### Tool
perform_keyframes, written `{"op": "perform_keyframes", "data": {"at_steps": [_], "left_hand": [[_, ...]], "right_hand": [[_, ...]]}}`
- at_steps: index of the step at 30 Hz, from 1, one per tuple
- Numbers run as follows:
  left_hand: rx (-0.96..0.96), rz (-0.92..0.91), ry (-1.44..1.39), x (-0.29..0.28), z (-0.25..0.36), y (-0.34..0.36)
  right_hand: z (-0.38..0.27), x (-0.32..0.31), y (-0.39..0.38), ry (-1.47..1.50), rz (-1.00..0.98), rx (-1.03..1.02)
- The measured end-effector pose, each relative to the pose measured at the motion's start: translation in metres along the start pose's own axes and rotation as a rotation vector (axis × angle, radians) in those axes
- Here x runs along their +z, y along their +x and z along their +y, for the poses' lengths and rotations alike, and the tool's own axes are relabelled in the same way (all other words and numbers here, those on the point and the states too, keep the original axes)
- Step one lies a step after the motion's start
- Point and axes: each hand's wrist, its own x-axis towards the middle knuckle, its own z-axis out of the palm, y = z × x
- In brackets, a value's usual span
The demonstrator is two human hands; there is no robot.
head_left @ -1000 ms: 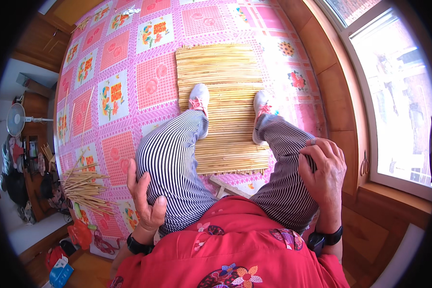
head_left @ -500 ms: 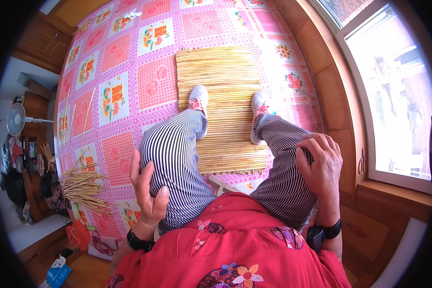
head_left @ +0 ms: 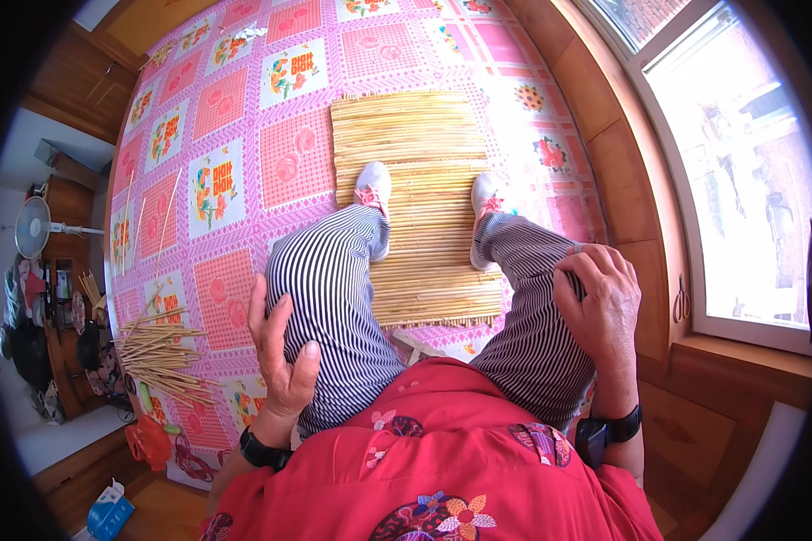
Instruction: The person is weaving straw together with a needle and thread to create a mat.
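From my end of the feed I look down on a broad surface covered by a pink patterned cloth (head_left: 383, 50), printed in squares of fruit and flowers. A bright window (head_left: 740, 180) stands on the right above wood panelling (head_left: 618, 135), where a pair of scissors (head_left: 682, 302) hangs. Beyond the cloth's left edge I see a white fan (head_left: 33, 225) and dark wooden furniture; at lower left are a red plastic bag (head_left: 149, 442) and a blue-and-white box (head_left: 110, 512).

For room to move, I have a strip of cloth between the mat (head_left: 430, 212) and the bundle of sticks (head_left: 158, 356) lying fanned out by the left edge. Another stretch of cloth, washed out by glare, separates the mat from the panelling.

The mat lies ahead of the body, running away between the legs, with both pale shoes (head_left: 373, 185) planted on it. It looks straw-yellow, built of thin stalks laid crosswise side by side; its near and far edges show a row of small knots or tufts, too small for me to make out.

My left hand (head_left: 284, 365) is released, fingers spread beside the left knee. My right hand (head_left: 603, 298) rests curled at the right knee; I cannot tell whether it grips the striped trousers (head_left: 334, 298).
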Motion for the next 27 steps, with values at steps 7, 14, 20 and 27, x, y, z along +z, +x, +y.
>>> {"op": "perform_keyframes", "data": {"at_steps": [7,14,20,27], "left_hand": [[0.013,-0.003,-0.011,-0.0003,0.0001,0.0017],[0.018,-0.002,0.002,-0.0005,-0.0027,0.0003],[0.015,-0.002,-0.013,-0.0003,-0.0045,-0.0006],[0.022,0.002,-0.03,-0.0001,-0.0065,-0.0008]], "right_hand": [[-0.0021,-0.0008,0.0011,-0.003,-0.01,0.005],[-0.0029,0.0,0.0021,-0.004,-0.012,0.013],[-0.0024,0.0006,0.0031,0.001,-0.028,0.02],[-0.004,0.0003,0.0044,-0.009,-0.04,0.025]]}}
